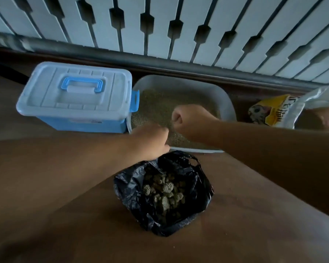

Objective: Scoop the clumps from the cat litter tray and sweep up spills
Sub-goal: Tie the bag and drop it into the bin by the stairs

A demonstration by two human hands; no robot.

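Wood floor (65, 215); both hands over litter tray (226, 103): right hand (190, 118) fisted, left hand (150, 143) curled, grip unclear.

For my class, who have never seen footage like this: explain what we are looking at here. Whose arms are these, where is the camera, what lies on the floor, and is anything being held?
There is no machine here. A person wears a wide-angle camera on the head, so the one picture looks forward and down over their own bare arms.

On the brown floor, by a white slatted wall, stands a pale cat litter tray filled with grainy litter. To its left is a blue storage box with a closed lid and handle. To its right lies a yellow and white bag. Nearest the camera is an open black plastic bag holding grey-green clumps.

The left hand reaches to the tray's near edge, just above the bag. The right hand is over the litter, fingers curled as if round a handle, but blur hides any tool. What either hand holds cannot be told.
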